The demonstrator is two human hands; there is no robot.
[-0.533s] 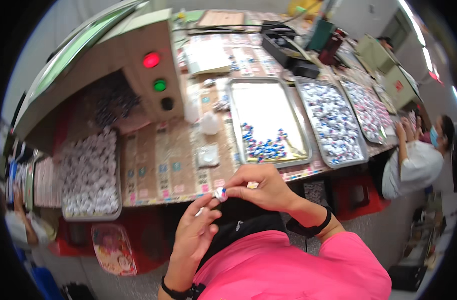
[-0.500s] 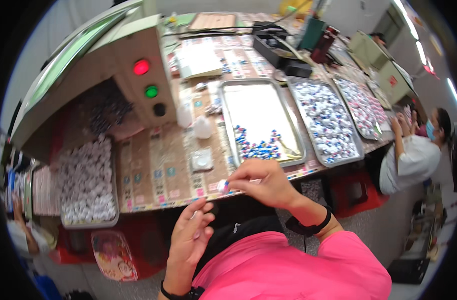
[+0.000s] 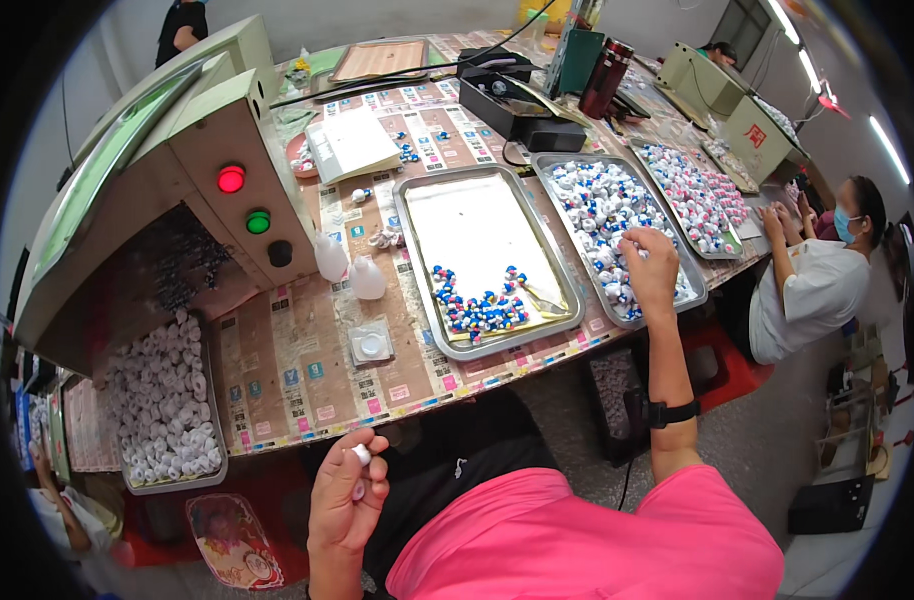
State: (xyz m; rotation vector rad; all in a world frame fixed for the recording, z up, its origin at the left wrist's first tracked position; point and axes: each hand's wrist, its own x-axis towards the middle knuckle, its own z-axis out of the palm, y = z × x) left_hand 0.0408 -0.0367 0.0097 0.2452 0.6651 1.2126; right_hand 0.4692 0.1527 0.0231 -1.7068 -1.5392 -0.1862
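Your left hand (image 3: 345, 495) is drawn back close to your body, below the near edge of the table (image 3: 277, 350), with its fingers curled around a small white cap (image 3: 361, 455) pinched at the fingertips; a second small piece seems to sit deeper in the palm, though it is too small to make out. Your right hand (image 3: 649, 268) is stretched out to the right over the middle metal tray (image 3: 677, 262), its fingers bent down into the heap of small blue, white and red parts (image 3: 602, 215); you cannot tell from here whether it has closed on one of them. A black wristband (image 3: 671, 411) sits on that forearm. Just left of that tray lies the near metal tray (image 3: 487, 215), mostly bare, with a small cluster of finished coloured pieces (image 3: 482, 308) gathered near its front edge. Further left, two small white bottles (image 3: 349, 268) stand on the table beside the beige machine (image 3: 192, 140) with its red and green lamps, and a flat clear packet (image 3: 371, 343) lies just in front of them. A tray of white caps (image 3: 167, 410) sits at the far left edge of the table. Another person (image 3: 817, 280) in a white shirt works at the right end of the table, near a third tray of parts (image 3: 692, 195).
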